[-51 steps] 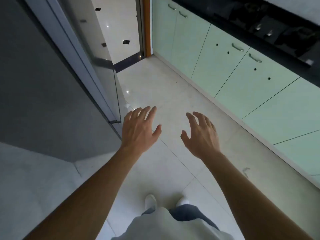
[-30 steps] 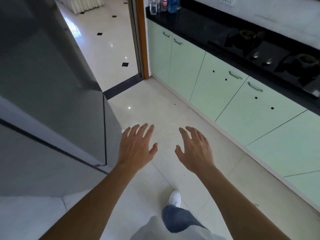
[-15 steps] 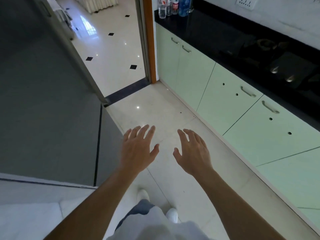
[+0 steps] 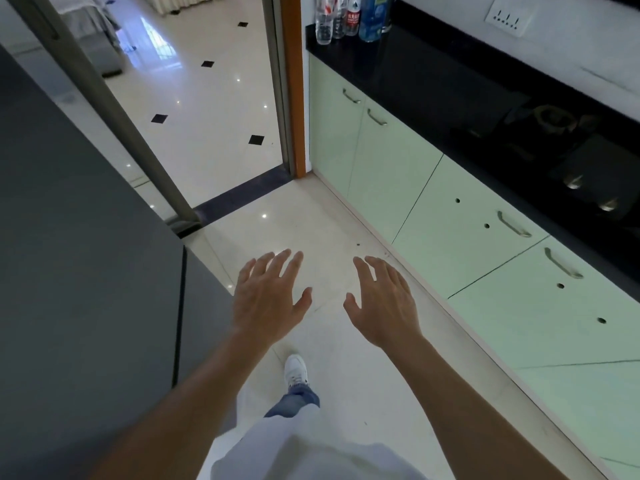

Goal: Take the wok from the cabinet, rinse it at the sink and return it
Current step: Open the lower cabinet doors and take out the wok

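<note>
Neither a wok nor a sink is in view. My left hand [image 4: 268,299] and my right hand [image 4: 382,303] hover side by side over the floor, palms down, fingers spread, holding nothing. To the right runs a row of pale green cabinets [image 4: 460,230] with metal handles, all doors closed, under a black countertop [image 4: 450,84]. My right hand is well short of the nearest cabinet door.
A dark grey appliance side [image 4: 86,271] fills the left. Ahead, an open doorway [image 4: 214,109] with an orange frame leads to a shiny tiled room. Several bottles [image 4: 349,15] stand at the counter's far end. A black stove with knobs [image 4: 588,188] sits on the right.
The view has lifted and moved forward along the cabinets toward the doorway. Both hands stay open and spread in front of me. One foot has stepped forward.
</note>
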Demonstrator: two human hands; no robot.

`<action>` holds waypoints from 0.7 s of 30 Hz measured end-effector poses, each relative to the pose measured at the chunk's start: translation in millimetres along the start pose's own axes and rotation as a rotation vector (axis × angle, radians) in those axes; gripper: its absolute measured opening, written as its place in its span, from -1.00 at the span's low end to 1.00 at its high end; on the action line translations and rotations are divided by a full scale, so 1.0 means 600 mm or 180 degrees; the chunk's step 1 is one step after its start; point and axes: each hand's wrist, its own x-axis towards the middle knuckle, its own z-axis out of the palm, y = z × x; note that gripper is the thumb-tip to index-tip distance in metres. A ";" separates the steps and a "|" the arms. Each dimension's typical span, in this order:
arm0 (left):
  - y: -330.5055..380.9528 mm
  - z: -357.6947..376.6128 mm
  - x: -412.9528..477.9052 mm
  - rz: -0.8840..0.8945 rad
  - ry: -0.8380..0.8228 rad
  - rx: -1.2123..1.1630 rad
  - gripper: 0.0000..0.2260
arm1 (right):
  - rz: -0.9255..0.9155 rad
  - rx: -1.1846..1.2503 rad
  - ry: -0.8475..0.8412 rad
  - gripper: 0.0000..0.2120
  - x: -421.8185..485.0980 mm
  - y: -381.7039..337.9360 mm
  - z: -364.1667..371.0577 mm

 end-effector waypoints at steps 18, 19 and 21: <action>-0.147 0.010 0.357 0.0089 -0.0115 -0.0238 -0.44 | 0.0230 0.0056 -0.0118 -0.43 0.377 -0.054 0.011; -0.150 0.012 0.376 0.0076 -0.0116 -0.0254 -0.44 | 0.0233 0.0050 -0.0131 -0.43 0.397 -0.052 0.012; -0.154 0.013 0.409 0.0065 -0.0102 -0.0264 -0.44 | 0.0199 0.0028 -0.0159 -0.43 0.431 -0.048 0.014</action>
